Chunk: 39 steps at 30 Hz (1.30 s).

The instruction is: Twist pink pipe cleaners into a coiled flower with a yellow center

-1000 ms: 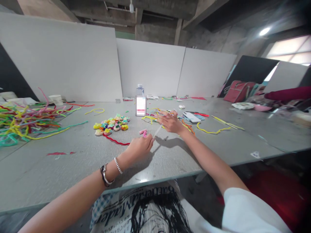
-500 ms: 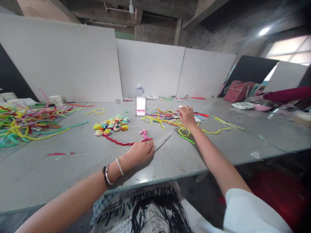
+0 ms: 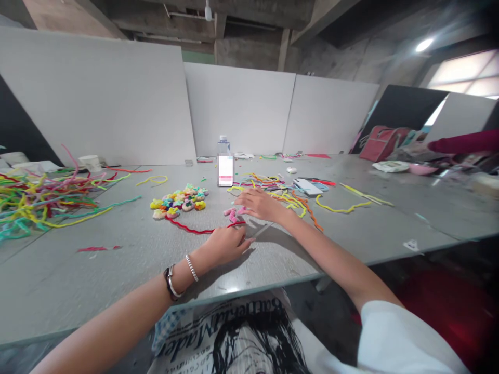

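Note:
My left hand (image 3: 230,243) rests low on the table, its fingers curled round the near end of a thin clear stick (image 3: 264,228). One fingertip points out along the stick. Just above it, my right hand (image 3: 260,204) reaches in from the right with its fingers extended and apart. Its fingertips are beside a small bent pink fuzzy piece (image 3: 231,214); whether they touch it cannot be made out. A red pipe cleaner (image 3: 191,228) runs behind my left hand. Further left lies a cluster of small colourful fuzzy flowers (image 3: 180,200).
A heap of pipe cleaners (image 3: 50,197) covers the left side. More yellow strands (image 3: 345,209) and a phone (image 3: 307,187) lie to the right, with a small white object (image 3: 291,170) behind. A bottle (image 3: 223,146) stands before white panels (image 3: 239,109). A sleeved arm (image 3: 468,141) shows far right.
My right hand has moved left and nearer, from the strands by the phone to beside the pink piece, uncovering the phone and white object. My left hand stays in place, its fingers slightly shifted.

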Each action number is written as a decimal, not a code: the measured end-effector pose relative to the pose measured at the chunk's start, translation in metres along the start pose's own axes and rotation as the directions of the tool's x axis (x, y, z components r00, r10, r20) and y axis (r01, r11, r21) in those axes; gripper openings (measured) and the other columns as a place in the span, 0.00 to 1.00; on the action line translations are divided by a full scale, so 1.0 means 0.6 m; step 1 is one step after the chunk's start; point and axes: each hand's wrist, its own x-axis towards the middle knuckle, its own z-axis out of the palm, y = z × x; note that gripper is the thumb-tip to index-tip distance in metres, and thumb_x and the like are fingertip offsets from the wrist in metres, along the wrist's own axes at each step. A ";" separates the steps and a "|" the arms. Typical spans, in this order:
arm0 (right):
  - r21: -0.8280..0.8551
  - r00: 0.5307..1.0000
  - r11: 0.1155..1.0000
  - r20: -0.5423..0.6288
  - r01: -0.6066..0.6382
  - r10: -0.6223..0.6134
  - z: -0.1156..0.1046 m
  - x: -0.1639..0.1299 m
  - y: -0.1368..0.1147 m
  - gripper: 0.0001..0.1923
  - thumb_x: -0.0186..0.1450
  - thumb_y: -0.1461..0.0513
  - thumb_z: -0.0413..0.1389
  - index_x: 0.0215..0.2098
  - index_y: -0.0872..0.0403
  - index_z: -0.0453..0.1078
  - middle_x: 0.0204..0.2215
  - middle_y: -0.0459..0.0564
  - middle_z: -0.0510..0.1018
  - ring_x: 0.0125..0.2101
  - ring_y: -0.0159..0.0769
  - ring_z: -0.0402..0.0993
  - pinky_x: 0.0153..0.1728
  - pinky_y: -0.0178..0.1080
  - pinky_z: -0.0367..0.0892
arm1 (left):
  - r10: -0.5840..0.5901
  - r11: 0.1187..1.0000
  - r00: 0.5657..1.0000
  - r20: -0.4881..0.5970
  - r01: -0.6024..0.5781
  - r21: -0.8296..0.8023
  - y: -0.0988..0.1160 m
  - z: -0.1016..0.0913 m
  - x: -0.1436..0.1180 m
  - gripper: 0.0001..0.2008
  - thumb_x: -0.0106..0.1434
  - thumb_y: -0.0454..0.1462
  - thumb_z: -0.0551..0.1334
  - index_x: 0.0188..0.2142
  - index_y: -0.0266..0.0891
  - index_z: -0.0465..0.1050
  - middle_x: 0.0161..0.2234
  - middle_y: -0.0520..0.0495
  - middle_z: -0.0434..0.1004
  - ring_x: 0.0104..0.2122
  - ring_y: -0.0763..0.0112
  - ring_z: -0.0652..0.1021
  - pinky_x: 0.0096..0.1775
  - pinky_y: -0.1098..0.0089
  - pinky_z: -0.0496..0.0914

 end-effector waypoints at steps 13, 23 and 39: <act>0.042 0.984 0.983 -0.010 -0.176 0.177 0.000 -0.026 0.046 0.15 0.66 0.58 0.48 0.48 0.54 0.67 0.46 0.55 0.73 0.50 0.43 0.64 0.53 0.48 0.55 | -0.009 1.000 1.000 0.018 0.008 0.015 -0.005 0.008 0.003 0.25 0.66 0.49 0.39 0.39 0.38 0.69 0.30 0.41 0.75 0.29 0.60 0.76 0.32 0.64 0.67; 0.106 0.980 0.988 0.176 -0.113 0.093 0.029 -0.027 0.037 0.12 0.61 0.67 0.53 0.43 0.54 0.69 0.42 0.53 0.74 0.48 0.41 0.65 0.49 0.45 0.57 | -0.121 0.993 0.974 -0.194 0.120 -0.017 -0.032 -0.001 0.017 0.19 0.68 0.43 0.40 0.41 0.38 0.66 0.32 0.43 0.73 0.31 0.65 0.74 0.30 0.67 0.63; 0.096 0.965 0.991 0.256 -0.092 0.065 0.043 -0.002 -0.019 0.12 0.64 0.57 0.53 0.38 0.58 0.69 0.35 0.54 0.74 0.41 0.40 0.67 0.41 0.40 0.59 | -0.080 0.997 0.941 -0.328 0.080 -0.012 -0.080 0.053 0.045 0.22 0.66 0.48 0.46 0.49 0.36 0.65 0.40 0.40 0.71 0.40 0.60 0.70 0.42 0.61 0.64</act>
